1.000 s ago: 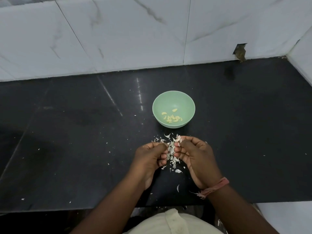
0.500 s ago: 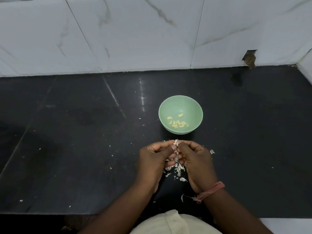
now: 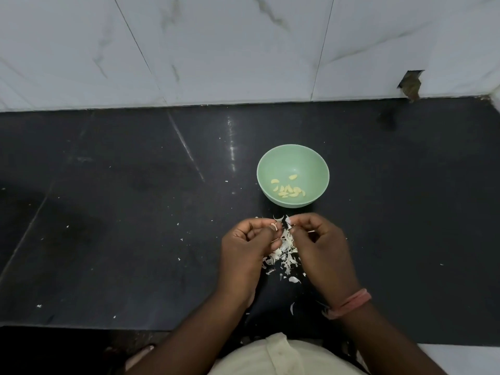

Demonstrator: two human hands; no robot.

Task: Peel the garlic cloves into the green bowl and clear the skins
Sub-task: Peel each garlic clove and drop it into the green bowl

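While both hands, left (image 3: 244, 246) and right (image 3: 318, 243), pinch a clove (image 3: 273, 226) just before the bowl (image 3: 293, 158), she should strip skin over the skins (image 3: 282, 257).

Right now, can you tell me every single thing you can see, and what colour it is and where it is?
green bowl: one, pale green, on the counter just beyond the hands.
peeled garlic cloves: about a dozen, pale yellow, in the bottom of the bowl.
garlic skins: a heap plus scattered flakes, white, on the counter between and below the hands.
counter: one, black and shiny.
wall tiles: white marble-look, behind the counter, with a chipped hole at the far right.
wristband: one, pink, on the right wrist.
left hand: pinching a small garlic piece at its fingertips.
right hand: fingers curled, pinching a white skin at the top of the heap.
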